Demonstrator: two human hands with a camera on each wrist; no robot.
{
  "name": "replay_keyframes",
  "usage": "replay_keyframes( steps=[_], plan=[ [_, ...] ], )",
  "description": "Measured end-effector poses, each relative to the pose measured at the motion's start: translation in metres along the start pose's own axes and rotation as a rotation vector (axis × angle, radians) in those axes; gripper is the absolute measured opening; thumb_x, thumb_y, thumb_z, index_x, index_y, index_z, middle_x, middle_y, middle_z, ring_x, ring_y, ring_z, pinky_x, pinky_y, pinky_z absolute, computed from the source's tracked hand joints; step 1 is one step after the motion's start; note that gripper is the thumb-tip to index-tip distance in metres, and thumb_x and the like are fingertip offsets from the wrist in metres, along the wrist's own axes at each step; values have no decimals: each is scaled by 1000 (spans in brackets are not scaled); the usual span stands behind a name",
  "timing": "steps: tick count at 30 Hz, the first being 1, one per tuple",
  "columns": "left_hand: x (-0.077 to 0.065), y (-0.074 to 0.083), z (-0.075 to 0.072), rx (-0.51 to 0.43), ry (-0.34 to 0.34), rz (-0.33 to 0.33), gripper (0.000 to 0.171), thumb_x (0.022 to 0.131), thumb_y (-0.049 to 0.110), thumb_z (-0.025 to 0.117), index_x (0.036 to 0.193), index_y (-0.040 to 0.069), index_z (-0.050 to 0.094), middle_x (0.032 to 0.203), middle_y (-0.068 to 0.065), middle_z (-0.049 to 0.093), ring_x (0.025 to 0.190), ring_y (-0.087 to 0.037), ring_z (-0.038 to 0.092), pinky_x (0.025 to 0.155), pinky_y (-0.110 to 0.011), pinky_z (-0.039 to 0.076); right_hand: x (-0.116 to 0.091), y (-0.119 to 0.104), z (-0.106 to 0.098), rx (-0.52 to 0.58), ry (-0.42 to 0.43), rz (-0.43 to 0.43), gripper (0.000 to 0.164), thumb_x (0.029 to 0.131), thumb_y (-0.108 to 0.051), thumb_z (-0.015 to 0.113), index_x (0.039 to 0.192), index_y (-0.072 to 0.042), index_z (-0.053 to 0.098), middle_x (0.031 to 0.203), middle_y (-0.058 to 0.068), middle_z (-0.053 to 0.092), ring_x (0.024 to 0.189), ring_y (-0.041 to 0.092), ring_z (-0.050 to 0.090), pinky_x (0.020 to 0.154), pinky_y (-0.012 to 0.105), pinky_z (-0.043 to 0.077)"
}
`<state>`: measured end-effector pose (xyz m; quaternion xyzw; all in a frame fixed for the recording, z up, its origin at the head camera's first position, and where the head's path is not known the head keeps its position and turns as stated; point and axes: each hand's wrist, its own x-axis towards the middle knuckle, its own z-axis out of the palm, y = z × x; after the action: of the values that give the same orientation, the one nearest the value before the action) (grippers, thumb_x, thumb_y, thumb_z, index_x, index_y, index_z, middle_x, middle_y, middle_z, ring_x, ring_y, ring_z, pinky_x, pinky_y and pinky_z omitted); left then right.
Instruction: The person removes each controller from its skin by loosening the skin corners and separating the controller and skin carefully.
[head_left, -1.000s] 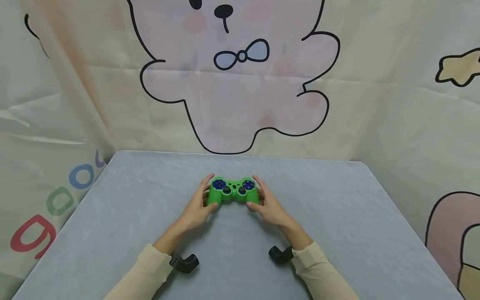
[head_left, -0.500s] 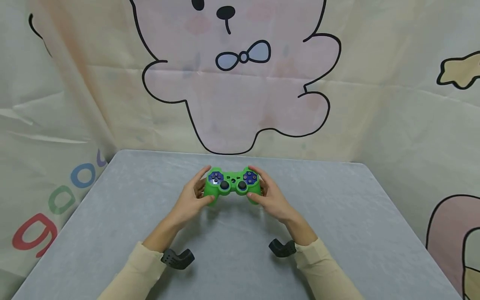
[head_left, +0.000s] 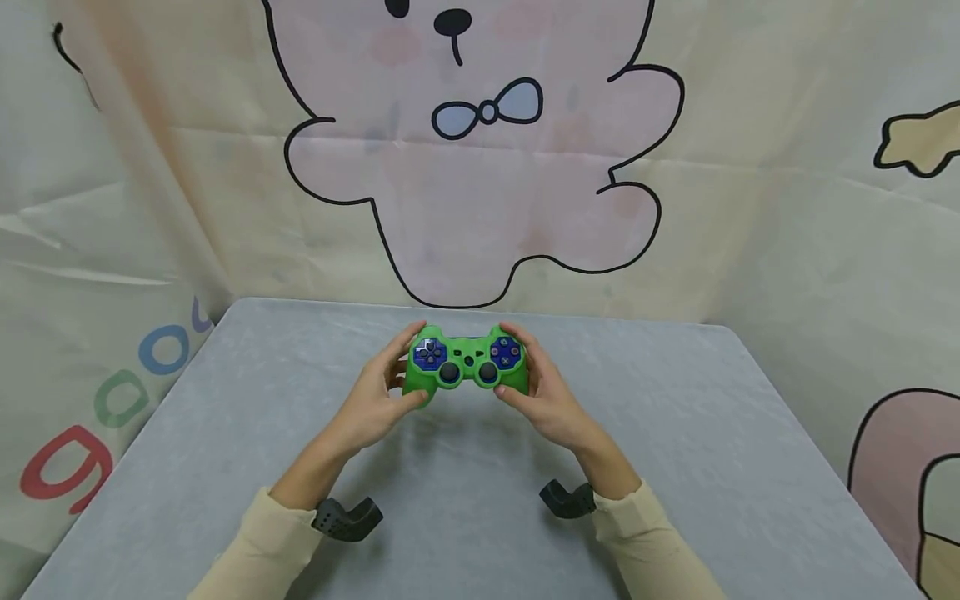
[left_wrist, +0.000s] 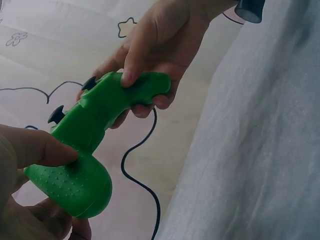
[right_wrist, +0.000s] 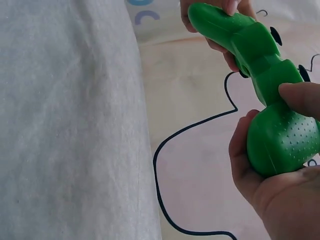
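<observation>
Fingers curled and thumbs pressed round a green game controller, its left grip held by the left hand, its right grip by the right hand, the whole held above a grey-covered table, black wrist cameras worn at beige cuffs, a cartoon-printed backdrop hung behind.

Pale grey table, seemingly cloth-covered.

In the head view the controller hides its own underside and parts of the left hand and right hand; the top edge cuts off the drawn animal, the right edge a star, the bottom edge both sleeves
</observation>
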<state>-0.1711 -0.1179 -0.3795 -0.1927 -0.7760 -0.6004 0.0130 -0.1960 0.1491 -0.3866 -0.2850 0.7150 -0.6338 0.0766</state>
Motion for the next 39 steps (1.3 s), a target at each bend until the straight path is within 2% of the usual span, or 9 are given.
replay_keyframes(
  steps=[7,17,22,30,32,36,39],
  plan=[
    [-1,9,-2,48,-37,35,88,88,-4,66,160,29,28,148,-14,50,118,-32,60,96,-45,46,-6,-9,2,-22,16,-46,81,95,10,58,160,-19,21,138,22,48,109,14,60,86,21,55],
    [-6,12,-8,148,-15,79,88,88,-7,67,159,31,31,152,-8,48,110,-24,61,92,-39,47,-3,-15,6,-26,-26,-49,87,96,11,54,162,-29,13,148,18,38,117,15,54,92,20,53],
    [-10,14,-8,192,11,76,88,87,-7,70,158,32,33,148,-6,50,107,-21,62,91,-34,49,-4,-18,7,12,-59,-17,85,97,7,52,162,-30,12,145,20,41,118,17,53,94,22,51],
    [-11,15,-7,153,20,109,86,87,-8,70,157,28,36,145,-9,53,112,-23,65,93,-39,49,-8,-21,4,67,-66,-1,70,105,-9,48,163,-25,11,145,24,45,120,9,59,96,23,51],
    [-10,16,-7,145,19,112,86,87,-9,69,156,28,36,144,-8,55,110,-22,64,93,-40,49,-8,-20,4,75,-82,-14,73,105,-8,51,163,-25,11,145,22,45,119,10,59,96,23,51],
    [-9,17,-8,124,10,101,84,87,-9,66,155,31,38,143,-6,56,108,-22,64,93,-36,48,-8,-19,3,64,-108,-26,82,100,-4,61,162,-27,13,139,15,50,110,13,60,86,24,53],
    [-8,17,-10,86,-2,90,79,91,-6,61,156,32,36,150,-8,51,121,-27,61,97,-37,48,-8,-18,2,47,-100,-41,81,99,-2,61,161,-26,15,136,11,51,107,13,60,84,24,54]
  ],
)
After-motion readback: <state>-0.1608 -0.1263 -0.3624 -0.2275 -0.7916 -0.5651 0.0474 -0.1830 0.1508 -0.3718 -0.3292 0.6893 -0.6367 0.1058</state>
